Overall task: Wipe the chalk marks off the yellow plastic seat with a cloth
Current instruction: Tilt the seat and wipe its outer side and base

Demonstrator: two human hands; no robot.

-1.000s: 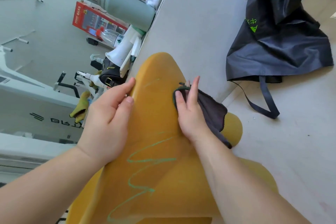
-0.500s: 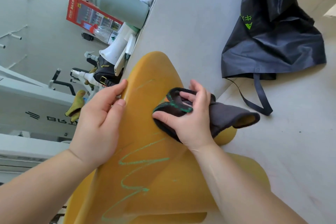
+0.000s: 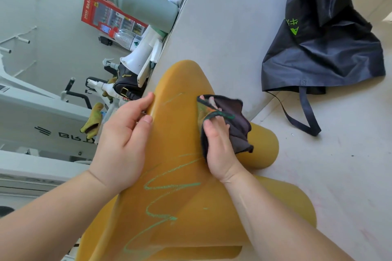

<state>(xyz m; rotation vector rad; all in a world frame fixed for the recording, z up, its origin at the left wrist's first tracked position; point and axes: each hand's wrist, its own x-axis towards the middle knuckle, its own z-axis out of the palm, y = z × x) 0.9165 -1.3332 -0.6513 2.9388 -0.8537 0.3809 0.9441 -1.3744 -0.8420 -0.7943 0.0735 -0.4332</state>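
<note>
R hand pressing dark cloth onto yellow seat, fingers closed on it.
L hand lying open, flat, bracing seat's left edge w/ nothing gripped; green chalk zigzag showing below cloth, nearer the person.

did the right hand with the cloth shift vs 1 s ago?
Yes. The right hand with the dark grey cloth now sits nearer the thick green chalk zigzag on the yellow plastic seat, slightly back toward the person.
</note>
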